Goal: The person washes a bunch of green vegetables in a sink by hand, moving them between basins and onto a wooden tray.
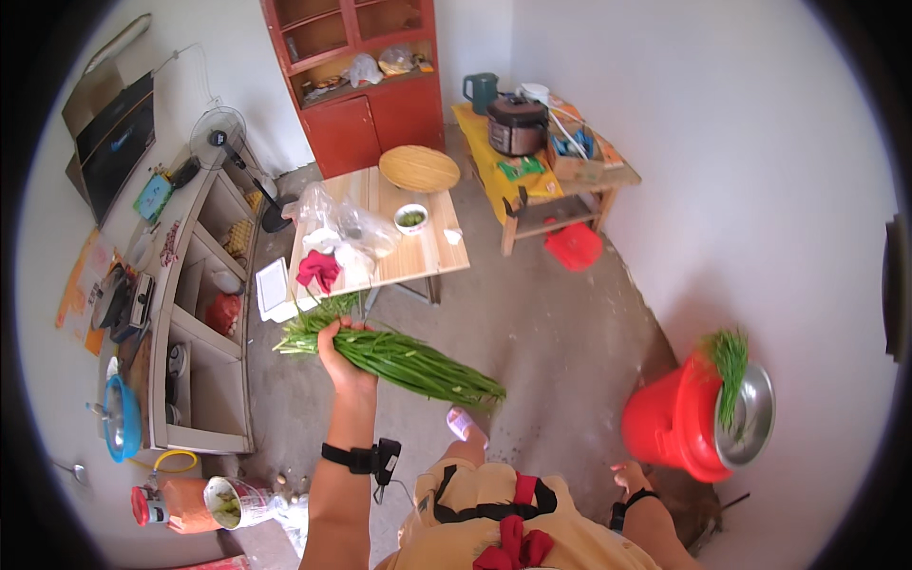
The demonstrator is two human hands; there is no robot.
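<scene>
My left hand (348, 356) is closed around a large bunch of long green stalks, apparently garlic chives (420, 363), held out over the floor before me. The cut, paler ends point to the left. My right hand (628, 476) hangs low at my side, partly hidden beyond the wrist strap, with nothing visible in it; its finger posture is unclear. Near it, a metal basin (761, 410) rests tilted on a red plastic bucket (655, 420), and a smaller bunch of green stalks (732, 370) lies over the basin's rim.
Ahead stands a wooden table (427, 253) with plastic bags, a red cloth (318, 269), a bowl (411, 219) and a round wooden board (419, 169). A low table behind bears an electric pressure cooker (518, 127). Shelving (210, 324) lines the left; a standing fan (221, 139) is beside it.
</scene>
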